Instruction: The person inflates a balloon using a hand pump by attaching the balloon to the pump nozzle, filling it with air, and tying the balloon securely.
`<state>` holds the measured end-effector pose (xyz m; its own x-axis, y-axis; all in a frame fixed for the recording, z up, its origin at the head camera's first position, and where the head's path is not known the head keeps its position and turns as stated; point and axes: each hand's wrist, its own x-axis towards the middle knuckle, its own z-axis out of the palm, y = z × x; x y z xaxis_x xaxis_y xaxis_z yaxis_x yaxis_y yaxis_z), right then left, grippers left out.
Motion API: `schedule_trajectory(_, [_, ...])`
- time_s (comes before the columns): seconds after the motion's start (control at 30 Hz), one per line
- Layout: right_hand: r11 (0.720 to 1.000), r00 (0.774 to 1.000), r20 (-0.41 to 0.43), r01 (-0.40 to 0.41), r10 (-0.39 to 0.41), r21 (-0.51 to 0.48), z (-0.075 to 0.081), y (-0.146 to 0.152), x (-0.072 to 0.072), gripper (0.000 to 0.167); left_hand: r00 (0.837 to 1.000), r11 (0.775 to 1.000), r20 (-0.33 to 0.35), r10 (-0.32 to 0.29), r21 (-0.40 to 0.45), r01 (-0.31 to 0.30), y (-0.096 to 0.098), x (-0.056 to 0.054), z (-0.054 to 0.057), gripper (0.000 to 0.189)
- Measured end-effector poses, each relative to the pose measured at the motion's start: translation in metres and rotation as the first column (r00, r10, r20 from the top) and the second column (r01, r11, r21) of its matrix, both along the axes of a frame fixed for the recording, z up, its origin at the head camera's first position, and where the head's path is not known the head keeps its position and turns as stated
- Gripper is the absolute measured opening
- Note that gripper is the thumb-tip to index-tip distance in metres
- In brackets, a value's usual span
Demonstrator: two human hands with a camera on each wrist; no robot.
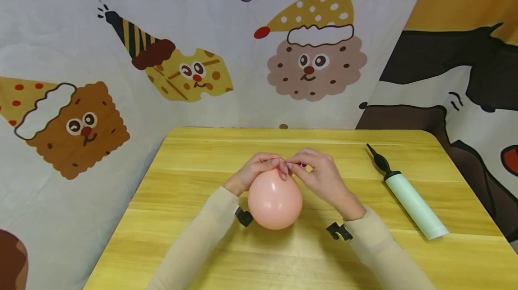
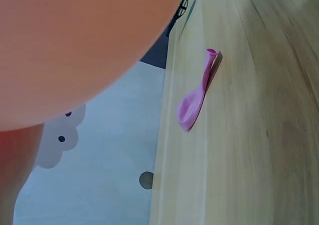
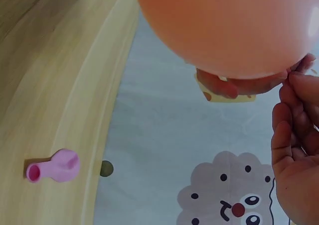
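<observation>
- Here's the grip: the left hand (image 1: 255,171) pinches the neck of the inflated balloon (image 1: 275,202), right up at the balloon's twelve o'clock.
- The right hand (image 1: 321,175) is in there from two o'clock, thumb and fingertips together at that same neck; the balloon's mouth sits behind fingers, so I can't make it out.
- And the balloon itself, peach-pink, round and shiny, hangs between the two forearms, above the table (image 1: 182,173).
- Just past the right fingertips, at one o'clock, a limp pink balloon (image 2: 194,98) lies on the tabletop near its far edge.
- Cream sleeves (image 1: 198,236) run back to seven and five o'clock.
- Over at three o'clock, well apart, a pale green pump (image 1: 417,207) lies with its black nozzle (image 1: 380,162) toward eleven.
- Beyond the table, twelve o'clock: a cloth (image 1: 251,114) printed with hatted cartoon figures (image 1: 315,72).
</observation>
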<state>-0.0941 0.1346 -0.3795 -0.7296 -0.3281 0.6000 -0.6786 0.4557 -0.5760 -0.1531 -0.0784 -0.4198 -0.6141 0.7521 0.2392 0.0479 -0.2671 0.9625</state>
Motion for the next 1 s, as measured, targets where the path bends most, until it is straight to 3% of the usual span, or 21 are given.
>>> schedule_trajectory(0.27, [0.999, 0.997, -0.073, 0.030, -0.032, -0.025, -0.001, -0.007, -0.003, 0.010, 0.998, 0.998, 0.031, 0.056, 0.011, -0.057, 0.002, 0.003, 0.000, 0.028])
schedule_trajectory(0.5, [0.992, 0.983, -0.182, -0.017, -0.007, -0.127, -0.008, -0.005, -0.003, 0.005, 1.000, 0.999, 0.028, -0.008, 0.040, 0.007, 0.009, 0.004, 0.006, 0.027])
schedule_trajectory(0.6, [0.983, 0.994, -0.105, -0.024, 0.005, -0.183, -0.007, -0.001, 0.001, 0.011, 0.999, 0.997, 0.018, -0.046, 0.065, 0.045, 0.013, 0.004, 0.007, 0.026])
schedule_trajectory(0.7, [0.965, 0.995, 0.074, -0.046, 0.068, -0.260, -0.004, 0.003, 0.006, 0.021, 0.996, 0.993, -0.005, -0.085, 0.085, 0.085, 0.018, 0.004, 0.007, 0.025])
schedule_trajectory(0.77, [0.942, 0.966, 0.212, -0.073, 0.149, -0.328, -0.003, 0.006, 0.008, 0.022, 0.994, 0.990, -0.013, -0.110, 0.090, 0.111, 0.021, 0.004, 0.008, 0.024])
schedule_trajectory(0.83, [0.914, 0.919, 0.307, -0.113, 0.245, -0.390, -0.002, 0.010, 0.009, 0.020, 0.991, 0.987, -0.018, -0.133, 0.086, 0.134, 0.024, 0.004, 0.009, 0.024])
schedule_trajectory(0.9, [0.857, 0.838, 0.386, -0.169, 0.385, -0.487, -0.002, 0.012, 0.008, 0.017, 0.988, 0.985, -0.017, -0.152, 0.074, 0.153, 0.026, 0.005, 0.010, 0.025])
schedule_trajectory(1.0, [0.736, 0.698, 0.417, -0.234, 0.582, -0.636, -0.003, 0.015, 0.005, 0.019, 0.986, 0.984, -0.015, -0.164, 0.063, 0.165, 0.027, 0.006, 0.010, 0.039])
